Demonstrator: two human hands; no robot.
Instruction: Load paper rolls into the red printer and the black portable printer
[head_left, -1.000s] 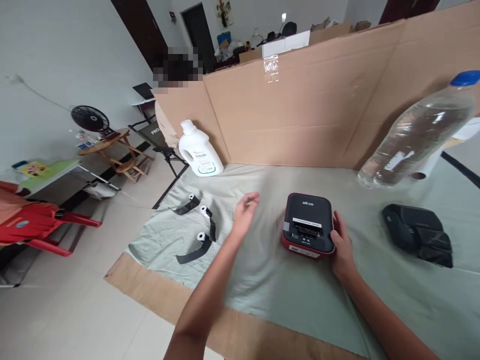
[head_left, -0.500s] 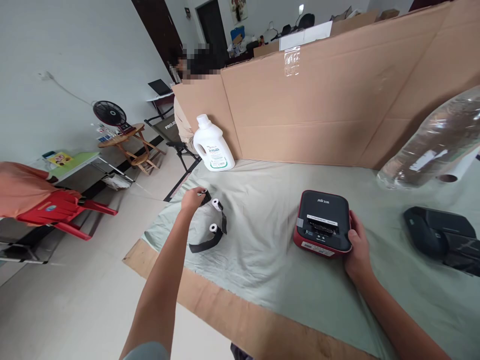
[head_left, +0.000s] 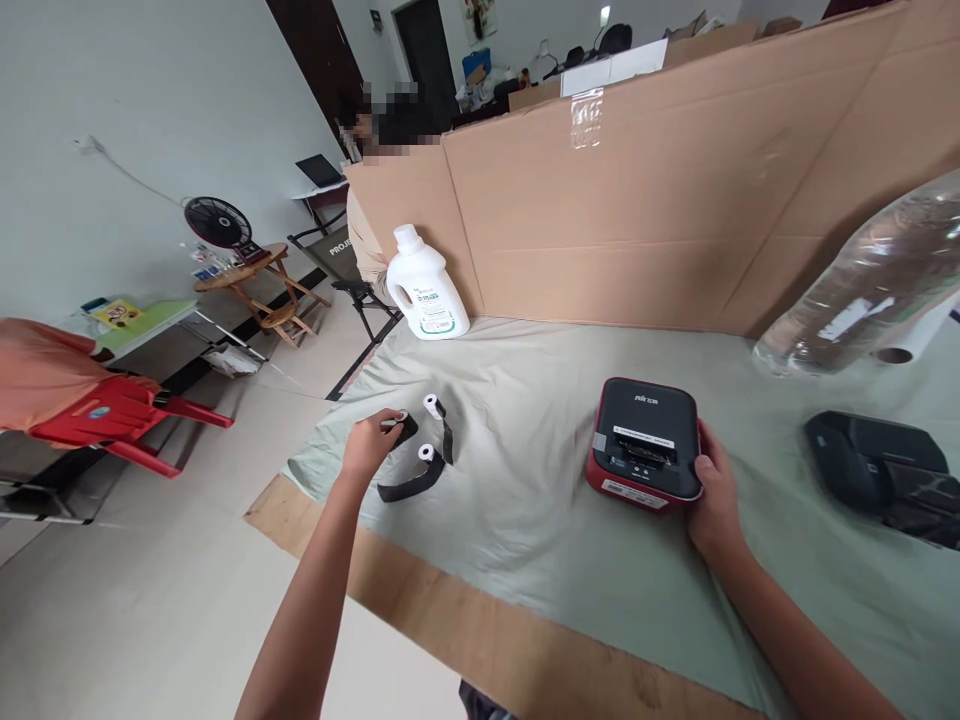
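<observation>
My left hand is closed around a small white paper roll with a black strip at the left side of the cloth. Two more rolls with black strips lie beside it, one farther back and one nearer. My right hand rests against the right side of a small black and red label printer, fingers curled on its edge. The printer sits flat on the pale green cloth.
A white detergent jug stands at the back left against a cardboard wall. A clear plastic bottle leans at the right, above a second black device. Another person sits behind the cardboard. The table's front edge is bare cardboard.
My left hand went from mid-cloth out to the rolls at the left, took hold of one, and has drawn it slightly nearer. My right hand stayed on the printer.
</observation>
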